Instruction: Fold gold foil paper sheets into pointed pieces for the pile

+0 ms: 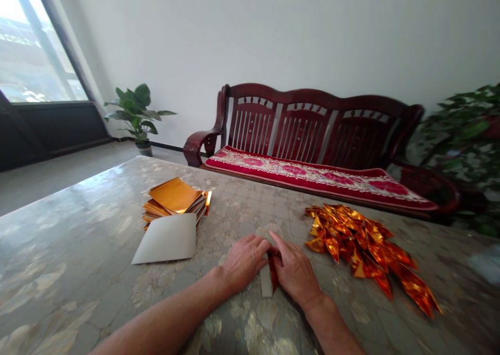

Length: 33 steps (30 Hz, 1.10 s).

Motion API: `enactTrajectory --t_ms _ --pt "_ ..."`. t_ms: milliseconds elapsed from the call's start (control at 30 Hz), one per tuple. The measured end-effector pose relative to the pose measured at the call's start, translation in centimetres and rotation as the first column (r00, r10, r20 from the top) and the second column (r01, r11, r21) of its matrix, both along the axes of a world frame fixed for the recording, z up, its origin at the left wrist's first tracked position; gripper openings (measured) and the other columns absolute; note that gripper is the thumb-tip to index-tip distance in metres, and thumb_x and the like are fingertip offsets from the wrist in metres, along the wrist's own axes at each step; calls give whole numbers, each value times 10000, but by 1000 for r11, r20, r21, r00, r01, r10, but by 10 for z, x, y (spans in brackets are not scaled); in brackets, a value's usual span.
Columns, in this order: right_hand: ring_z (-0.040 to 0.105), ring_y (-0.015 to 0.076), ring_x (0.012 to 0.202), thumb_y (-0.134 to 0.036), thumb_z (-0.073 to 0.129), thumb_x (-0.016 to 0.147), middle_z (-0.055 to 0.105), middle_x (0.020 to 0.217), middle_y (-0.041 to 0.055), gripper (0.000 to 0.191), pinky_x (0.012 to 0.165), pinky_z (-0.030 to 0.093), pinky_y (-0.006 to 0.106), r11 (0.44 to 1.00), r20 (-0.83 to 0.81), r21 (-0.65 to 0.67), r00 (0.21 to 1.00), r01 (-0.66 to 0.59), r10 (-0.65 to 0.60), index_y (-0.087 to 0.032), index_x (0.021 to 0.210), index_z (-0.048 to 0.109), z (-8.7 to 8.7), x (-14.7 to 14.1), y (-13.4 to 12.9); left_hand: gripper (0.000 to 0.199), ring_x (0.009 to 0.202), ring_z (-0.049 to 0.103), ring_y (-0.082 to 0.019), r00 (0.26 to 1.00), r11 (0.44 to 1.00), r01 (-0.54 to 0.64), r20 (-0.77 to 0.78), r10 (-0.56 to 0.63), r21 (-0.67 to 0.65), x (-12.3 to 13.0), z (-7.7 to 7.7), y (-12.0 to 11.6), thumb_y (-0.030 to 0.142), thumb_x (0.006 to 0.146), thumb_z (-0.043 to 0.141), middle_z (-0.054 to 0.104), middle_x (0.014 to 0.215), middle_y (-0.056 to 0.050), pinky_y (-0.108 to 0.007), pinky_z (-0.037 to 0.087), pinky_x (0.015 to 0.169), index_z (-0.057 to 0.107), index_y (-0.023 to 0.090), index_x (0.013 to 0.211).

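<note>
Left hand (244,261) and right hand (295,272) grip a red foil strip (273,272) on a patterned tabletop (66,240), between stacked gold foil sheets (175,196) and a heap of folded foil pieces (361,245).

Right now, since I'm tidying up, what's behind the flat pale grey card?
A stack of gold foil squares sits behind it; the card hides the stack's lower front edge, so whether they touch cannot be seen.
</note>
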State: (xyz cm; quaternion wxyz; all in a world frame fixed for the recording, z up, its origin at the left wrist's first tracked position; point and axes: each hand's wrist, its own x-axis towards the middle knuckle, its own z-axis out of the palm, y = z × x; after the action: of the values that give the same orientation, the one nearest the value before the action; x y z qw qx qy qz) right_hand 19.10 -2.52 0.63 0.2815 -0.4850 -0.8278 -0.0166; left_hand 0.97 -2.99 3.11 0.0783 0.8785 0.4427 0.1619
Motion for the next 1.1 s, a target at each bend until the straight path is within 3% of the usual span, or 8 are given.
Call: enactTrajectory --t_ms 200,367,500,733,900,1100 --pt "680 199 921 -96 492 838 736 1012 48 557 843 538 345 999 -45 -26 999 -20 19 -215 1382 474 4 0 -1 149 993 558 -198 998 1000 -22 -59 20 -18 2 1 2 239 918 545 644 1036 -14 -311 449 898 532 229 1066" --pt "666 186 993 -69 485 810 723 1067 50 545 884 520 321 991 -120 -122 992 -57 42 -223 1332 518 7 2 -1 115 987 562 -201 996 999 -40 -78 38 -29 3 2 3 253 928 535 644 1014 -15 -308 453 878 528 222 1038" --pt "667 180 898 -63 489 756 719 939 26 553 819 512 302 975 -175 -221 984 -17 -23 -219 1283 555 10 4 0 128 983 569 -192 998 998 -44 -48 42 -33 2 0 2 251 926 547 648 996 -6 -296 444 868 532 233 1052" --pt "617 161 694 -109 507 718 675 779 14 231 634 442 250 932 -139 -362 988 14 -69 -218 807 690 19 14 6 141 964 582 -194 998 998 -56 -9 56 -9 1 -2 2 265 910 582 661 965 3 -289 438 838 553 241 1045" --pt "607 157 676 -127 534 707 666 716 2 141 605 384 233 907 -77 -415 991 66 -107 -210 700 648 24 17 8 166 971 591 -197 997 997 -75 9 75 -24 1 -3 2 273 894 604 664 969 4 -285 436 838 552 243 1049" --pt "578 142 673 -155 550 755 667 723 0 92 589 300 233 882 49 -440 985 168 -163 -204 699 604 29 10 5 204 954 606 -200 996 996 -84 37 85 -26 0 -5 5 280 876 619 667 970 8 -281 440 821 536 246 1059"
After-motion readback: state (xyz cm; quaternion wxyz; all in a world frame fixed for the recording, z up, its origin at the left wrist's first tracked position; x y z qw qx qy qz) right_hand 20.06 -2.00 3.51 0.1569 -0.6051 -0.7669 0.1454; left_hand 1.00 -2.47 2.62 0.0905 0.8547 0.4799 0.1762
